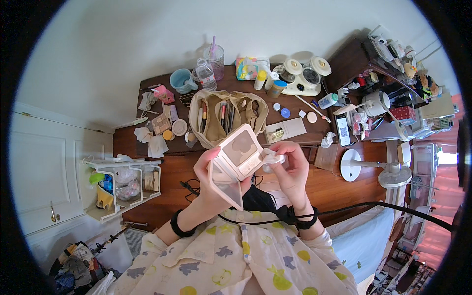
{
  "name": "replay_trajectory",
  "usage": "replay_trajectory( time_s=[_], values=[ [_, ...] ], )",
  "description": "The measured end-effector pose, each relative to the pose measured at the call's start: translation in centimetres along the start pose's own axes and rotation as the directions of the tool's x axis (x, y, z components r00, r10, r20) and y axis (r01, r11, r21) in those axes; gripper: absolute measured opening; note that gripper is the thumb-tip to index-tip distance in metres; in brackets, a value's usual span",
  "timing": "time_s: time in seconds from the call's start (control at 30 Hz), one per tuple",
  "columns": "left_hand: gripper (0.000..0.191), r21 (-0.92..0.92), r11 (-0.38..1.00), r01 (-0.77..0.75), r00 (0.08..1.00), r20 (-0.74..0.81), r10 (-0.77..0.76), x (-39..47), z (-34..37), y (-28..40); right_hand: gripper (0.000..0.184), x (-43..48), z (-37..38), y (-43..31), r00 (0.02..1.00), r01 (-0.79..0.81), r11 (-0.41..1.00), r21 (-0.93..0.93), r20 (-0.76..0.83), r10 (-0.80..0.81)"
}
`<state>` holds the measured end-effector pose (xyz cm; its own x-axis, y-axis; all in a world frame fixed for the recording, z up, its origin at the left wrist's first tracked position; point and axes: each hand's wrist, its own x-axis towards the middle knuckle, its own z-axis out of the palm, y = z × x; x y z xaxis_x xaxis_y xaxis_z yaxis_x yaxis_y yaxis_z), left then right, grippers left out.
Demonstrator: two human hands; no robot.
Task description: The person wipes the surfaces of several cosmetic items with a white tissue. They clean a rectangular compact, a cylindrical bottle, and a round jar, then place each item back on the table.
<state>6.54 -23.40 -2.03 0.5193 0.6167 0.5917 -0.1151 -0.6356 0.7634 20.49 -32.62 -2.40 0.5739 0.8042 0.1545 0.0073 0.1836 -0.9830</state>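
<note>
My left hand point(208, 184) holds an opened makeup palette point(240, 149) with a mirrored lid point(229, 191) hanging down towards me. Its pan side faces up and shows rounded shapes in a beige frame. In my right hand point(293, 164), a crumpled white tissue point(273, 156) is pinched between thumb and fingers, right at the palette's right edge. Just beyond the palette stands a cream fabric cosmetic bag point(197, 127), its top spread wide. Brushes and slim makeup tubes point(225, 116) stand in its compartments. The palette overlaps the bag's front rim in this view.
On the dark wooden desk point(236, 79) stand a blue mug point(181, 81), a water bottle point(206, 75) and a double-pot appliance point(304, 79). Used tissues point(158, 146) and compacts lie left. A phone point(343, 131) rests at right. A black cable point(354, 206) crosses over my right wrist.
</note>
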Motion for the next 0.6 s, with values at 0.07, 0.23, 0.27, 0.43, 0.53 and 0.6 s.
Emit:
replay_trajectory(
  time_s=[0.07, 0.23, 0.27, 0.43, 0.53, 0.6],
  values=[
    [0.081, -0.121, 0.992, 0.037, 0.999, 0.006, -0.036, -0.2, 0.1, -0.3, 0.017, 0.1, 0.0, -0.1, 0.999, -0.048, 0.997, -0.066, -0.005, 0.048],
    [0.083, -0.093, 0.991, 0.098, 0.992, 0.087, -0.090, -0.7, -0.1, -0.7, 0.018, 0.9, 0.1, -0.2, 0.999, 0.036, 0.972, -0.230, -0.013, -0.040],
    [0.083, -0.121, 0.987, 0.111, 0.989, 0.107, -0.098, -0.7, -0.1, -0.6, 0.018, 1.1, 0.2, -0.3, 0.998, 0.054, 0.964, -0.262, 0.003, -0.055],
    [0.084, -0.083, 0.994, 0.074, 0.995, 0.066, -0.068, -0.8, 0.0, -0.5, 0.019, 0.9, 0.6, -1.1, 0.997, 0.034, 0.962, -0.270, -0.061, -0.052],
    [0.084, -0.100, 0.993, 0.065, 0.997, 0.054, -0.060, -0.6, 0.0, -0.4, 0.020, 0.6, 0.4, -1.4, 0.996, 0.083, 0.949, -0.303, -0.014, -0.092],
    [0.084, -0.124, 0.990, 0.070, 0.996, 0.068, -0.062, -0.5, -0.1, -0.4, 0.020, 0.6, 0.1, -1.5, 0.998, -0.036, 0.968, -0.249, -0.053, 0.023]
  ],
)
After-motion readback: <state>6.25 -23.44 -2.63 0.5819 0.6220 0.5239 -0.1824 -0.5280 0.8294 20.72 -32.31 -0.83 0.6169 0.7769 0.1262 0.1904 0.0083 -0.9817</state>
